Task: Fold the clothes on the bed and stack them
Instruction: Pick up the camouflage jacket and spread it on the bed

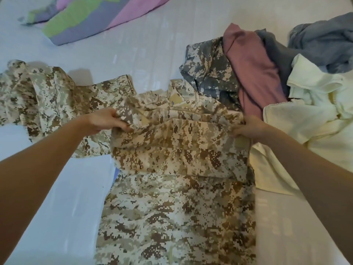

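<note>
The left hand (103, 121) and right hand (250, 129) each pinch an upper edge of one tan camouflage jacket (177, 150) spread on the bed (152, 44). To its right lie one grey camouflage garment (210, 73), one mauve garment (252, 77) and a cream towel (315, 119).

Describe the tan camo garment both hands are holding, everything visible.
The tan camo garment is woven-looking cloth in a beige-and-brown pixel pattern, lying on the white bed. Its far part is folded toward the camera; the left hand and right hand grip that fold's ends. Its right edge touches a cream towel.
</note>
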